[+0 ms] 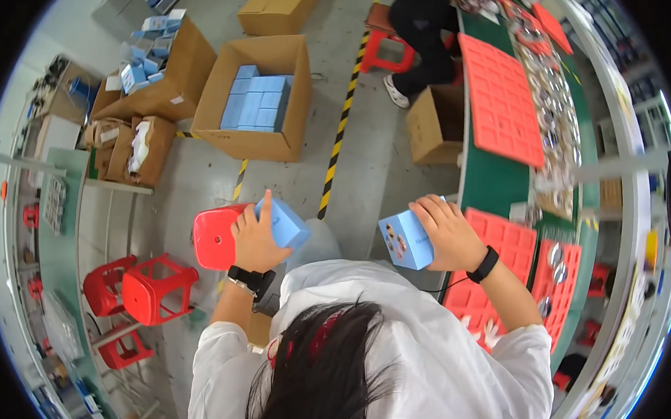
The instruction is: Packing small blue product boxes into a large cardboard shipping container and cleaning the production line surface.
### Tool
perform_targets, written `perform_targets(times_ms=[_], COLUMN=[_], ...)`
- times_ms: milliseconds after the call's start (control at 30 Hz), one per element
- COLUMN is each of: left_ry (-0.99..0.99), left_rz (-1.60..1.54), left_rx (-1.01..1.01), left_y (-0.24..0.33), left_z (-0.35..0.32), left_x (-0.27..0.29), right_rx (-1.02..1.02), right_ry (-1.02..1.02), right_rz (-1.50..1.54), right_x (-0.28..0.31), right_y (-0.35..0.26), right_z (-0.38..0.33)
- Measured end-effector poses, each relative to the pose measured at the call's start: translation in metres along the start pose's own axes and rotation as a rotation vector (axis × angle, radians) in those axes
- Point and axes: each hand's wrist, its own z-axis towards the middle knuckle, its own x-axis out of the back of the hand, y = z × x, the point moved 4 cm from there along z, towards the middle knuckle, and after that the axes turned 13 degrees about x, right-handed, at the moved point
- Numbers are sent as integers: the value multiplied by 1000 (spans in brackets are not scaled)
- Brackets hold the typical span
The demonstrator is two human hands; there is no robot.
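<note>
Holding a blue box [290, 225], the left hand [256, 239] is curled around its left side; the right hand [450, 234] grips a second blue box [404, 242], well apart. Each relies on one hand, so a slackened grip could drop it. A red stool [214, 239] near the left hand presents a knock risk should that arm swing outward. Beyond, an open carton [291, 140] contains stacked blue boxes [257, 102].

Free to pass mid-frame, above smooth grey floor [371, 170]. Blocked centre left by square red plastic stool [215, 241], right by long green-topped table [491, 182].
</note>
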Motion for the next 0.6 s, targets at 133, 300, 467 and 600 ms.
perform_targets(times_ms=[133,300,467,600], left_ry=[47,126,136,90], left_rz=[-79,-150,-191,-233], left_rx=[170,332,508,640], left_y=[-24,-61,-74,-68], left_z=[88,196,305,387], left_x=[-2,1,3,-6], right_rx=[228,442,569,634], right_ry=[-28,-78,-175,-208], right_rz=[-86,-131,-98,-63], right_x=[11,7,-9,-54], right_y=[87,162,254,335], right_z=[134,306,468,603])
